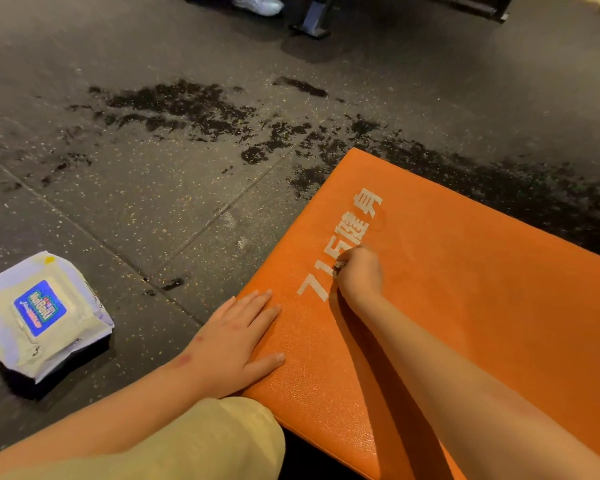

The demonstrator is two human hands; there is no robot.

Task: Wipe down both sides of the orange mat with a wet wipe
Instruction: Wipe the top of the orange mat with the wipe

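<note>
By our knee [194, 441], our flat left hand [238, 344] is pressing the mat's [465, 306] edge; our right hand [359, 271] is curling, wipe unseen. Wet floor [187, 109] could let it slide.

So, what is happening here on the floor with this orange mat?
A person works on an orange mat that lies on the dark floor. The left hand rests flat near the mat's left edge. The right hand presses on the white lettering with curled fingers; what it holds is hidden. A pack of wet wipes lies on the floor to the left, apart from the mat.
</note>
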